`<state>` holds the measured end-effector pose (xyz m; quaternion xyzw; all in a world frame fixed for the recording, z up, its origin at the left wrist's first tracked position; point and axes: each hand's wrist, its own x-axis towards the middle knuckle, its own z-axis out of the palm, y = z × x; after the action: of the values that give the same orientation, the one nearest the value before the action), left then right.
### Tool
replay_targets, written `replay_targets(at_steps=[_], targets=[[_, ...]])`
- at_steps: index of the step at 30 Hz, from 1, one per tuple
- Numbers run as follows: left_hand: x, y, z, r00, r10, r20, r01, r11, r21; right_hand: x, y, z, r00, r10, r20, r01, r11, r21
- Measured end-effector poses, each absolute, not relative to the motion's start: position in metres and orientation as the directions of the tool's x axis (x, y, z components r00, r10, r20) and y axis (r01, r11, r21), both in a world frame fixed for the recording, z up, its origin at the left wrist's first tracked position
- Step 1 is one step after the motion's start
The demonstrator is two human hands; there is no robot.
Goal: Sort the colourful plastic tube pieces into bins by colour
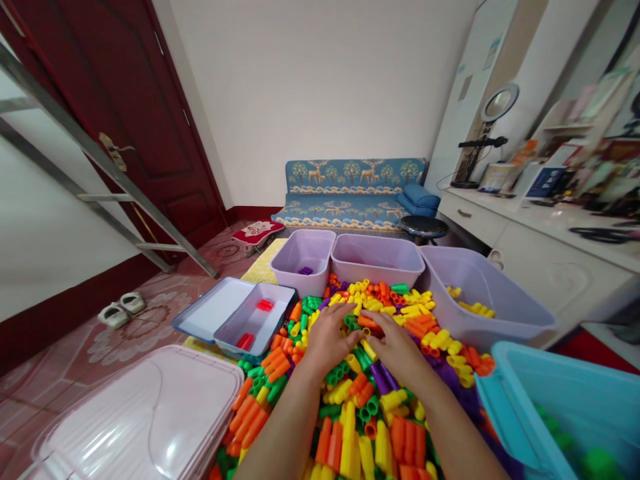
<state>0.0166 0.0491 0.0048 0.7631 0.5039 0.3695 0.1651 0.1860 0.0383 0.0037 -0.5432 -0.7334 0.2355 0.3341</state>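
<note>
A large heap of yellow, orange, green and purple plastic tubes (350, 448) spreads over the table. My left hand (331, 337) rests among them near the middle, fingers apart and curved over the pieces. Close beside it on the right, my right hand (393, 340) has its fingers spread, next to orange and yellow tubes. The thumbs point toward each other with a small gap between. Neither hand visibly holds a piece. Purple pieces lie in the left lilac bin (304, 283), yellow ones in the right lilac bin (480, 333), and red ones in the open shallow case (233, 333).
A middle lilac bin (377, 267) stands behind the heap. At the right is a turquoise bin (510, 393) with green pieces; a clear pinkish lid (145, 407) lies left. Beyond are a blue sofa (345, 200), a black stool (423, 227) and a ladder (107, 170).
</note>
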Motion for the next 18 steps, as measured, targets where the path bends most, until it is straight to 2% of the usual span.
replay_targets(at_steps=[4, 7, 9, 13, 18], targets=[[0.018, 0.049, 0.005, 0.196, 0.89, 0.412, 0.525, -0.45, 0.722, 0.178, 0.036, 0.008, -0.17, 0.95, 0.262, 0.437, 0.311, -0.844], [0.019, 0.05, 0.003, 0.114, 0.916, 0.385, 0.396, -0.398, 0.828, 0.174, 0.035, 0.011, -0.124, 0.977, 0.172, 0.211, 0.195, -0.958], [0.02, 0.05, 0.003, 0.079, 0.929, 0.363, 0.319, -0.368, 0.873, 0.174, 0.034, 0.013, -0.096, 0.989, 0.117, 0.09, 0.125, -0.988], [0.021, 0.049, 0.005, 0.059, 0.931, 0.36, 0.257, -0.363, 0.896, 0.175, 0.033, 0.014, -0.046, 0.991, 0.129, 0.099, 0.133, -0.986], [0.022, 0.047, 0.007, 0.083, 0.937, 0.34, 0.251, -0.349, 0.903, 0.178, 0.035, 0.013, -0.077, 0.985, 0.154, 0.093, 0.161, -0.983]])
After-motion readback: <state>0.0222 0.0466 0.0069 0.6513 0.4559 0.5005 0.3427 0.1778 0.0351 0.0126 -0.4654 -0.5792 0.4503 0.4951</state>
